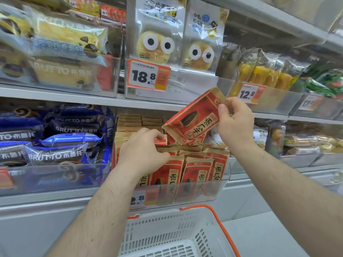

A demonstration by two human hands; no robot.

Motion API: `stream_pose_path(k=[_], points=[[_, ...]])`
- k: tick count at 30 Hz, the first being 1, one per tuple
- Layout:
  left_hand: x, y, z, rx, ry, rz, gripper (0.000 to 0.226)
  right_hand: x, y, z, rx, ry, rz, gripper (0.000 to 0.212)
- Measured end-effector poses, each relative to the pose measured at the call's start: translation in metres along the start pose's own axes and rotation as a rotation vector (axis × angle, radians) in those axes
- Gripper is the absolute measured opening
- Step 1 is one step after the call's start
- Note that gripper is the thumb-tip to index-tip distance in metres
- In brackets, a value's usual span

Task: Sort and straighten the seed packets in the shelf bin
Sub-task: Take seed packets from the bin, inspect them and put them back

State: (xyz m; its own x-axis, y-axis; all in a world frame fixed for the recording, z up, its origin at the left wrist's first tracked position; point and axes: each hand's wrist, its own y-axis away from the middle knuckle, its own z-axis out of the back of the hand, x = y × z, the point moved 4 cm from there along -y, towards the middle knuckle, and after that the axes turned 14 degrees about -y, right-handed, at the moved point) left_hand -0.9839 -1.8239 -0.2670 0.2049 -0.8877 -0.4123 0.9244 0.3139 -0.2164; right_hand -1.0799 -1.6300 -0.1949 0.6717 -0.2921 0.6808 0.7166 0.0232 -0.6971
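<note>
A person's right hand (234, 125) pinches the top edge of a red-and-tan paper seed packet printed with a dark sunflower seed (193, 119), thumb on the printed face and the other fingers curled behind it. The packet hangs tilted in the air, its top corner raised toward the upper right and its lower end dipping just above the rows of matching packets.

The left hand (143, 151) reaches into the clear plastic shelf bin (220, 188), its curled fingers closed over the tan tops of the upright red seed packets in the front rows (196, 169), which stand facing outward behind the bin's front wall. More packets of the same kind are stacked deeper in the bin, behind the left hand.

To the left, a neighbouring clear bin holds blue-wrapped bread rolls (55, 143). On the shelf above stand transparent bags of round buns with cartoon eyes (157, 43), with an orange-and-white price tag reading 18.8 (147, 75) clipped below them; a second tag reading 12.8 (250, 93) sits further right.

Below both forearms is a white perforated plastic shopping basket with an orange handle (167, 236).
</note>
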Motion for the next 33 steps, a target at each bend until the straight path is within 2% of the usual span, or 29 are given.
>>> stream_pose_path(k=[4,7,12,15,18,24,28,30,33], points=[[0.002,0.011,0.012,-0.163,0.413,0.012,0.036,0.000,0.012,0.015,-0.088,-0.189,-0.158,0.019],[0.002,0.018,0.019,-0.205,0.673,-0.022,0.034,0.012,0.031,0.022,0.006,-0.246,-0.214,0.026],[-0.015,0.032,0.015,-0.017,0.908,-0.116,0.001,0.024,0.077,0.017,0.281,-0.217,-0.221,0.030],[-0.025,0.044,-0.001,0.099,0.888,-0.130,0.012,0.019,0.101,0.010,0.416,-0.075,-0.166,0.034],[-0.026,0.057,-0.021,0.167,0.963,-0.051,0.017,0.010,0.119,0.007,0.462,-0.051,-0.169,0.030],[-0.024,0.068,-0.049,0.174,1.107,0.140,0.029,-0.008,0.141,0.011,0.394,-0.137,-0.331,0.026],[-0.029,0.075,-0.061,0.215,1.211,0.268,0.024,-0.022,0.155,0.012,0.206,-0.450,-0.550,0.013],[-0.032,0.077,-0.065,0.225,1.248,0.290,0.025,-0.027,0.160,0.012,0.150,-0.522,-0.609,0.006],[-0.036,0.079,-0.070,0.221,1.251,0.290,0.025,-0.033,0.161,0.018,0.115,-0.549,-0.644,0.008]])
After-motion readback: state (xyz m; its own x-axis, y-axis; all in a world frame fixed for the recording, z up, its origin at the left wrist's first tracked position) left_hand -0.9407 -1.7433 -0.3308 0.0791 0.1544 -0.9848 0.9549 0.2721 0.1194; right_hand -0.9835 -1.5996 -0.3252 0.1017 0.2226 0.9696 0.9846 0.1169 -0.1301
